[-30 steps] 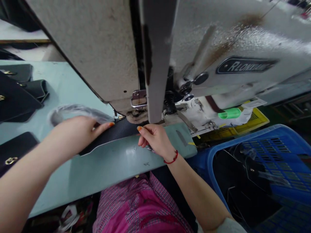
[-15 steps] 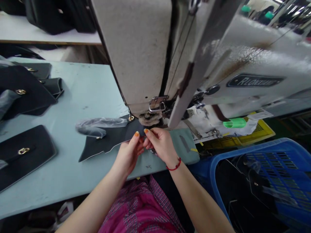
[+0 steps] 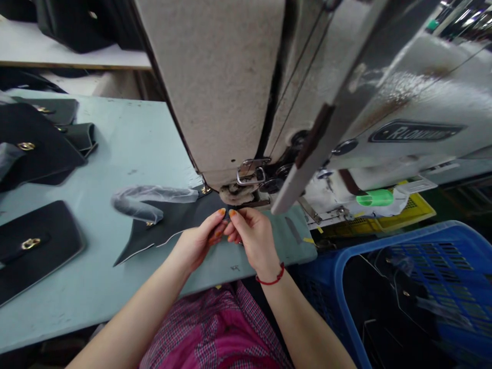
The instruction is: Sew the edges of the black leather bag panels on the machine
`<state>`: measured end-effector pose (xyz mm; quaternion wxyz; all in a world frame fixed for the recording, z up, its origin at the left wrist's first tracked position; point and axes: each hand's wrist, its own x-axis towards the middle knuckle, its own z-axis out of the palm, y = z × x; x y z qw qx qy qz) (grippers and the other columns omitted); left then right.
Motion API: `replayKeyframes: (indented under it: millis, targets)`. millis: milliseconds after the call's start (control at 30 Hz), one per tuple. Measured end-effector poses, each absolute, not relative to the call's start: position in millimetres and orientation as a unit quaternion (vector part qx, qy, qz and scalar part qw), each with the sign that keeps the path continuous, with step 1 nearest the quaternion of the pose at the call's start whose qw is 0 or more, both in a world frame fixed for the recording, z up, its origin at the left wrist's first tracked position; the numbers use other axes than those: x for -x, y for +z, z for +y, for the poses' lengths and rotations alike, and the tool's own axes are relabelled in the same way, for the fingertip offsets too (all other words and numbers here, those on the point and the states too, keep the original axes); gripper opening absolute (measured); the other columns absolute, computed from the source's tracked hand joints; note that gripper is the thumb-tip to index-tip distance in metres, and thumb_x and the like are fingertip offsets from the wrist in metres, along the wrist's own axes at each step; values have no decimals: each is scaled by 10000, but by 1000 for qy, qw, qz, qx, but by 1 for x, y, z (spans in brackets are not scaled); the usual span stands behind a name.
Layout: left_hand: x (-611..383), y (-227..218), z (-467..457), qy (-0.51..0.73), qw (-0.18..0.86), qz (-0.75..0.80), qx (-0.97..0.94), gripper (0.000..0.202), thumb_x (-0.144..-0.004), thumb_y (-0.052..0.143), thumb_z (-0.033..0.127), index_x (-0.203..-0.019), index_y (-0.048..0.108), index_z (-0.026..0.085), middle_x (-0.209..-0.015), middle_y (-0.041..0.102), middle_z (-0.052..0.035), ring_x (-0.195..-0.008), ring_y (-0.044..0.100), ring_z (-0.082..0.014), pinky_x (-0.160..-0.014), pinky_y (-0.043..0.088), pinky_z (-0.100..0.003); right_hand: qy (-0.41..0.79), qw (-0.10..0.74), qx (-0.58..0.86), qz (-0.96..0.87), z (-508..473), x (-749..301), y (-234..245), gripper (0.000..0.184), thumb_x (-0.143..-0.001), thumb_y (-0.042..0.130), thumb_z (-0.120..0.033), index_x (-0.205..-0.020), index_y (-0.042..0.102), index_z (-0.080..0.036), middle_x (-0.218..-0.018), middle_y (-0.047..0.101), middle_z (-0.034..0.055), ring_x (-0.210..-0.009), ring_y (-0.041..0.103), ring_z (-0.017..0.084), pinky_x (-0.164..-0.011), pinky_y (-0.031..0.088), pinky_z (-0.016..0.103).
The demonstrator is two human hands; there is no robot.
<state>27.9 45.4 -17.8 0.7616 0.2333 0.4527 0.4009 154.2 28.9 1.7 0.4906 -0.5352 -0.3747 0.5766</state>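
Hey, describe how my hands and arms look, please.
Your left hand and right hand are ungloved, with orange thumbnails. A thin red cord-like bracelet circles the right wrist. Both forearms are bare, without visible sleeves.

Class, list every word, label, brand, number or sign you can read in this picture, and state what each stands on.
"RLON…", its later letters too blurred to read: on the dark, silver-edged nameplate of the off-white metal sewing machine.
Small dark mark on the pale blue-green tabletop: possibly writing, too small to read.
No other text can be made out.
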Motion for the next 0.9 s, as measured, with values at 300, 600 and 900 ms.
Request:
replayKeyframes:
  millis: [300,600,900]
  targets:
    - [-27,-18,44,404,759,461,-220,421,-627,827,435,-544,543,135,-517,438,39,-495,361,-68,-460,306,-202,541,480,539,-431,23,-159,5,222,-875,612,-380,-792,604,-175,-646,680,10,-495,601,96,-471,455,180]
    - [-27,-18,47,411,790,380,-250,452,-791,726,356,-513,424,166,-512,328,56,-482,259,-68,-457,294,-205,447,406,576,-552,-36,-169,-42,242,-967,487,-347,-893,655,-189,-695,682,32,-586,628,133,-571,477,226]
    - [-27,-13,59,430,772,388,-261,414,-755,757,328,-522,458,160,-501,357,54,-477,299,-63,-462,300,-207,401,343,583,-618,-42,-161,-89,259,-962,482,-344,-876,685,-209,-610,637,11,-567,600,144,-585,437,244]
